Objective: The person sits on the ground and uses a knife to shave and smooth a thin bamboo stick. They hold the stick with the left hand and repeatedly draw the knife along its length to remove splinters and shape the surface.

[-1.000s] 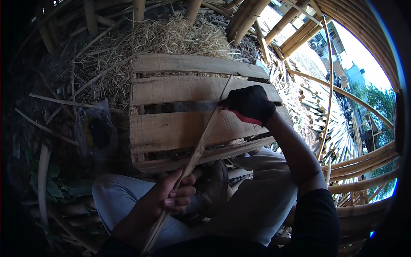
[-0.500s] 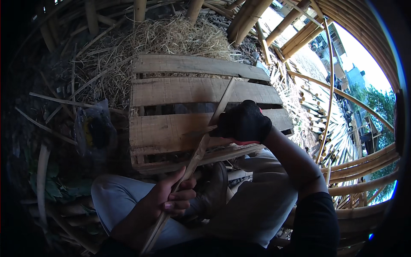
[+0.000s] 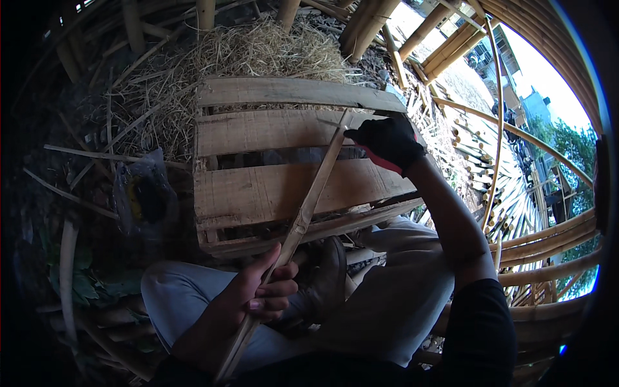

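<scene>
A long split bamboo strip (image 3: 312, 195) runs slantwise from my lap up over a wooden slatted crate (image 3: 258, 187). My bare left hand (image 3: 267, 287) is wrapped round its lower part, thumb lying along it. In a black glove with red on the palm side, my right hand (image 3: 387, 143) is closed beside the strip's upper end. A thin knife-like blade (image 3: 327, 121) sticks out leftward across the strip there; its handle is hidden in the glove. The strip's far tip lies over the crate's middle slats.
Dry straw and shavings (image 3: 271, 55) heap behind the crate. On the left lie a clear plastic bag (image 3: 145, 193) with dark and yellow contents and loose bamboo strips (image 3: 97, 153). Bamboo poles (image 3: 516, 258) form a railing on the right. My crossed legs (image 3: 393, 303) sit close to the crate.
My right hand has slid up and away along the strip, from its middle to near its far end. My left hand keeps its hold with little movement.
</scene>
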### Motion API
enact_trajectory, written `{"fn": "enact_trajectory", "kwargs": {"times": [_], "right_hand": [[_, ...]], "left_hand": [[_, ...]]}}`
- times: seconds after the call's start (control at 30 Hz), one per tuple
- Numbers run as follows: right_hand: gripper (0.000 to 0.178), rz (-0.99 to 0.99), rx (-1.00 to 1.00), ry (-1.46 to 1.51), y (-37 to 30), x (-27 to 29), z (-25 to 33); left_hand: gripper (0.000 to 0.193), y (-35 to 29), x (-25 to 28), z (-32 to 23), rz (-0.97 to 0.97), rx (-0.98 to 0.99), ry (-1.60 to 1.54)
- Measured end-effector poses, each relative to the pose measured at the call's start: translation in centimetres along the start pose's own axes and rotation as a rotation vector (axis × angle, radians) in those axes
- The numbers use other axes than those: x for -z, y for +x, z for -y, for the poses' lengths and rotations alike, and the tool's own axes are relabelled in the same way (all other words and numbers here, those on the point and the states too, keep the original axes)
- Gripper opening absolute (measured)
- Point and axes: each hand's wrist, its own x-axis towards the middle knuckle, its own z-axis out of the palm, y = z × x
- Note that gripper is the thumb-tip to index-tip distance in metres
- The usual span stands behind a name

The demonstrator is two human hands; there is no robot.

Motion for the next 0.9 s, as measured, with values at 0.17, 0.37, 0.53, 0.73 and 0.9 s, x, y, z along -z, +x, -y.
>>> {"fn": "enact_trajectory", "kwargs": {"times": [0.17, 0.37, 0.53, 0.73, 0.9], "right_hand": [[0.034, 0.037, -0.067, 0.081, 0.1, 2.7, 2.2], [0.057, 0.066, -0.328, 0.026, 1.0, 4.2, 0.7], [0.069, -0.003, -0.660, 0.373, -0.2, 8.6, 4.9], [0.054, 0.326, -0.435, 0.440, -1.8, 10.6, 12.1], [0.042, 0.209, -0.251, 0.332, -3.1, 9.4, 13.3]], "left_hand": [[0.045, 0.0, -0.1, 0.2, 0.009, 0.015, 0.002], [0.045, 0.0, -0.3, 0.1, -0.089, -0.023, 0.086], [0.045, 0.4, -1.4, 0.8, -0.168, -0.085, 0.238], [0.039, 0.7, -1.1, 1.4, -0.237, -0.312, 0.453], [0.040, 0.3, -1.7, 1.3, -0.279, -0.298, 0.485]]}}
